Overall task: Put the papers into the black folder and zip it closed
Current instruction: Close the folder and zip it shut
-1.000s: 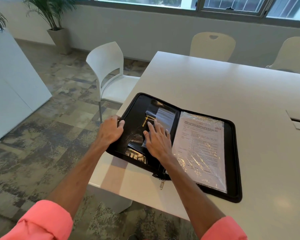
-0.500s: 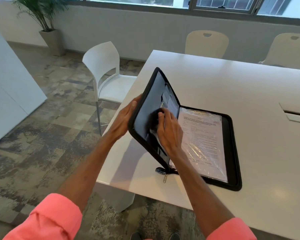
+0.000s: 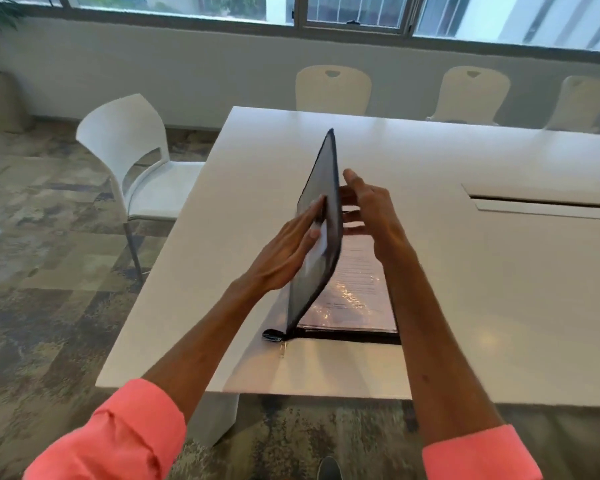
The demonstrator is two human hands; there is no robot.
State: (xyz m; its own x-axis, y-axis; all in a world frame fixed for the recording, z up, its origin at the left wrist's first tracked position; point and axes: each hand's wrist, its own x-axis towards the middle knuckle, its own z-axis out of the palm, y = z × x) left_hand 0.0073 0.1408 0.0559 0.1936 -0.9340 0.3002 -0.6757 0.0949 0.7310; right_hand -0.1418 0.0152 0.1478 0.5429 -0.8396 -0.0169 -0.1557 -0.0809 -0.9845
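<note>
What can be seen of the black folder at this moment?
The black folder is a zip-around case in a fabric-like material, half shut: its left cover stands nearly upright while the right half lies flat on the white table, near its front edge. Papers in a glossy clear sleeve lie inside. The left hand presses the cover's outer face; the right hand is at its inner side. The zipper pull lies at the near corner, unzipped.
</note>
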